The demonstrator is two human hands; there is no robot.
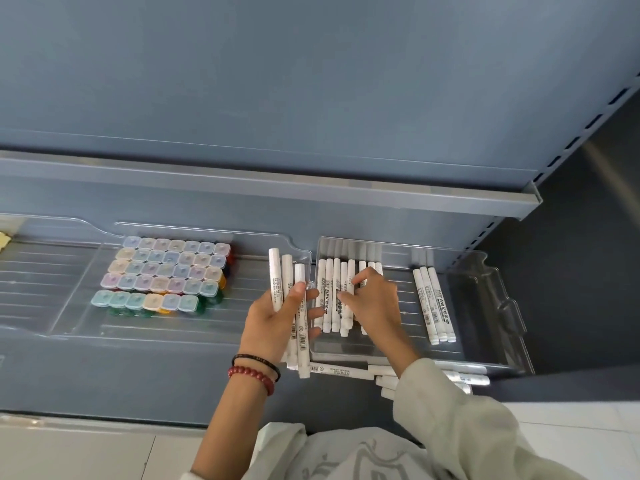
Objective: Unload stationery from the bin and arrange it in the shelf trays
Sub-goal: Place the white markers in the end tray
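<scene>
Your left hand (273,323) has the stock: fingers and thumb are curled round a bundle of white markers (276,282). At least 3 stand clear above your fist, caps pointing toward the back of the shelf (415,199). That bundle hovers just left of the clear tray (485,362), right over its left wall.

Your right hand (375,303) is down inside the tray, fingers bent and close together, tips on the row of markers (329,296) packed against the left wall. Whether they actually pinch 1 marker or only press on the row, I cannot tell from here.

Here is the relation that matters. Every marker in the row lies front to back, and your bundle has the same long axis, so no turning looks needed, only a sideways shift to the right. The bare tray floor sits right of your right hand, between the row and the 3 markers (434,303) lying apart near the right side. So your right hand is the nearer one to that gap, and your left is the feeder.

More loose markers (346,370) lie crosswise along the shelf's front, just beside the tray's near wall. Those would need a quarter turn. The bin is out of view.
</scene>
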